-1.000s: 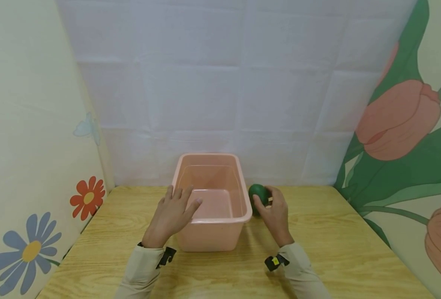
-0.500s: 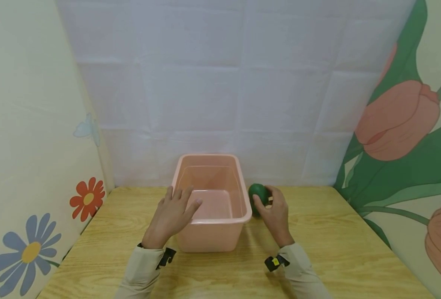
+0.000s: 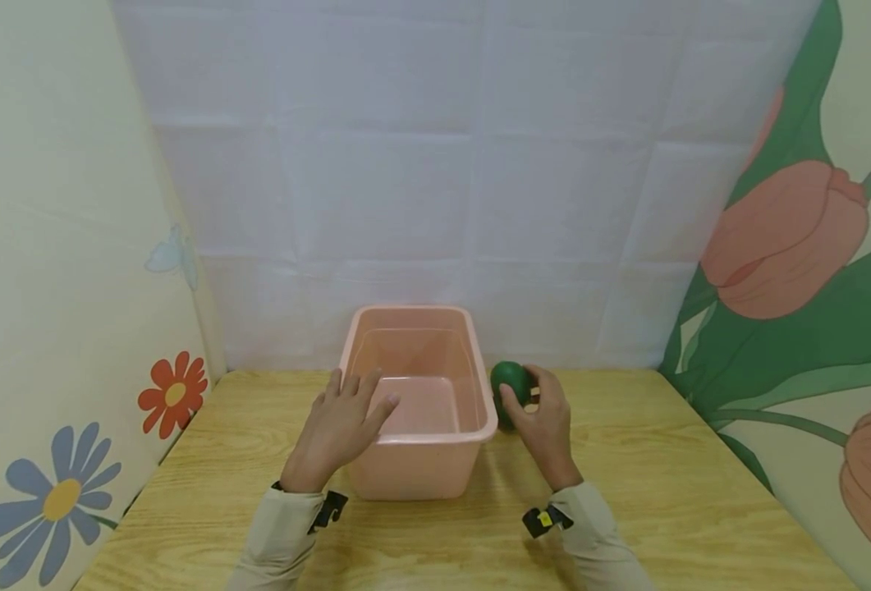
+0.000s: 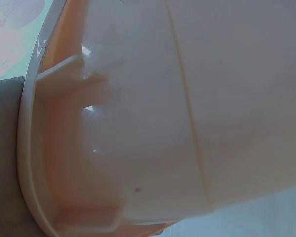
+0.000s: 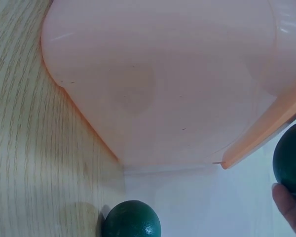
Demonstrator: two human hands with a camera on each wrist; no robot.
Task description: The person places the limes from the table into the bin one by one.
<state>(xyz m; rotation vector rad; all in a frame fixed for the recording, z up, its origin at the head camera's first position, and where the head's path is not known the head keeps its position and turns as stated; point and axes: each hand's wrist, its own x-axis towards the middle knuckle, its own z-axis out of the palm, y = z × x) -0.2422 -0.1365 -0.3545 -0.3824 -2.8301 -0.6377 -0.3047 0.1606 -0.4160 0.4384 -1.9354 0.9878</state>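
Note:
A pink plastic tub (image 3: pixel 416 469) stands on the table; its inside shows nothing in the head view. My left hand (image 3: pixel 339 423) lies over the tub's near left rim, fingers spread and fairly straight. Beside the tub's right wall, my right hand (image 3: pixel 542 419) holds a dark green ball (image 3: pixel 511 382) between thumb and fingers, at about rim height. Right wrist view: the held green ball (image 5: pixel 292 160) is at the right edge with a fingertip against it. A second green ball (image 5: pixel 131 219) sits lower down on the table, mostly hidden behind the held one in the head view.
The wood-grain table (image 3: pixel 664 492) ends at a white cloth backdrop (image 3: pixel 376 189) close behind the tub. Flower-printed panels (image 3: pixel 797 238) stand along both sides. Each wrist wears a black strap camera (image 3: pixel 547 519).

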